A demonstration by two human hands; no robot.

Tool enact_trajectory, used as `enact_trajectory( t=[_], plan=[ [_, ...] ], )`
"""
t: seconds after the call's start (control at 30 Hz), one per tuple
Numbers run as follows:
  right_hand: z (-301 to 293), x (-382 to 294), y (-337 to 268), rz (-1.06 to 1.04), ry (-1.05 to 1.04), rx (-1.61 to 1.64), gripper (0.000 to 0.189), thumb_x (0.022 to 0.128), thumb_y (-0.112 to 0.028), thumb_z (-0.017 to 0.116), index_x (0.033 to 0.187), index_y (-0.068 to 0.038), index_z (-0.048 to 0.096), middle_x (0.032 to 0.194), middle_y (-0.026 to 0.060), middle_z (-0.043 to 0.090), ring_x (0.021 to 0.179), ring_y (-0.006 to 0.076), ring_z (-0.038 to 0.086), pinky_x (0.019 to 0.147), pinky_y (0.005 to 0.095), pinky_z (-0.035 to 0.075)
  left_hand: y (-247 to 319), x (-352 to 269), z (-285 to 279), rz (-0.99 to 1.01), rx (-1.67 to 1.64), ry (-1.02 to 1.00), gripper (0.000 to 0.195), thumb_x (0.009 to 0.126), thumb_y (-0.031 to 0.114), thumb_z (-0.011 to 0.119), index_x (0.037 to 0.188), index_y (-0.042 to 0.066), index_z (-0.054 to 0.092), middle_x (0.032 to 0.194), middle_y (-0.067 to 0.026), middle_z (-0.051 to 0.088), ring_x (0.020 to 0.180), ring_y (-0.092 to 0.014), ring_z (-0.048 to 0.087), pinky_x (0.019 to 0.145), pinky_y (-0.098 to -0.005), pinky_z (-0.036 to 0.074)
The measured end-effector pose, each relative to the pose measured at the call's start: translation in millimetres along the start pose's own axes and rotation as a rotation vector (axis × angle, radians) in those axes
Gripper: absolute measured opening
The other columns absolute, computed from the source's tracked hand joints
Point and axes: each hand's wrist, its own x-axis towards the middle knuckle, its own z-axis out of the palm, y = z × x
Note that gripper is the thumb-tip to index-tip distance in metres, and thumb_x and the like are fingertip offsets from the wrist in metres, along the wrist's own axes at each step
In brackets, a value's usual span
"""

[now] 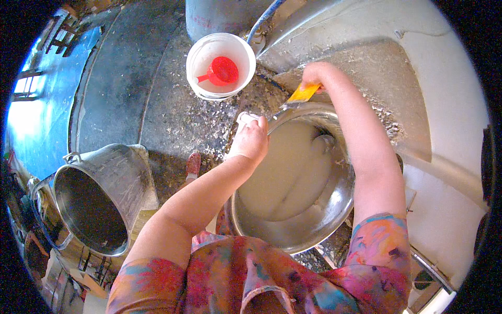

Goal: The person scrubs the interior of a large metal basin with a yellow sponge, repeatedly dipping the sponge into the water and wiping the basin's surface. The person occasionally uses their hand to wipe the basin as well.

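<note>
A large round stainless steel pot (337,196) stands before me, holding a cloudy beige liquid (286,168). My right hand (321,74) grips a yellow scraper (304,93) above the pot's far rim. The scraper's pale edge points down and left, close to a dark narrow strip (279,114) with white bits on it. My left hand (251,137) is closed around a white object (247,117) at the pot's left side. Fingers cover most of that object, so its kind cannot be told. Whether the dark strip belongs to it is unclear.
A white bucket (192,62) with a red dipper (224,71) inside stands beyond the pot. At left, an empty metal pot (117,172) lies tipped. White flakes (213,137) litter the floor. A pale curved surface (451,98) rises at right, and a blue hose (264,19) runs behind.
</note>
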Motion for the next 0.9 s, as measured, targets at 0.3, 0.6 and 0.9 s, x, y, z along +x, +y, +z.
enact_trajectory(
  t=[0.3, 0.6, 0.9],
  plan=[
    [8.3, -14.0, -9.7, -0.074, 0.119, -0.059, 0.029, 0.068, -0.018, 0.075, 0.089, 0.001, 0.068, 0.085, 0.0156, 0.067, 0.069, 0.0273, 0.064, 0.058, 0.0388, 0.053, 0.3, -1.8, 0.4, 0.068, 0.084, -0.011, 0.074, 0.083, 0.024, 0.057, 0.144, 0.024, 0.014, 0.103, -0.0187, 0.053, 0.07, -0.035, 0.062, 0.06, -0.0451, 0.053],
    [6.6, -16.9, -39.1, -0.068, 0.102, -0.126, 0.025, 0.069, -0.02, 0.07, 0.091, -0.009, 0.071, 0.091, 0.0157, 0.067, 0.078, 0.0291, 0.064, 0.069, 0.0432, 0.05, 2.7, -2.4, 0.8, -0.037, -0.004, 0.023, 0.061, 0.082, 0.025, 0.061, 0.128, 0.003, 0.03, 0.103, -0.0213, 0.056, 0.082, -0.037, 0.062, 0.068, -0.0443, 0.052],
    [6.2, -8.5, 19.5, -0.014, 0.243, -0.299, 0.027, 0.07, -0.02, 0.071, 0.09, -0.004, 0.069, 0.091, 0.0175, 0.066, 0.079, 0.0311, 0.065, 0.07, 0.0406, 0.052, 0.6, -0.6, -2.3, 0.012, 0.021, 0.004, 0.054, 0.081, 0.025, 0.061, 0.123, 0.003, 0.035, 0.104, -0.0211, 0.055, 0.076, -0.037, 0.063, 0.065, -0.0444, 0.052]
  ],
)
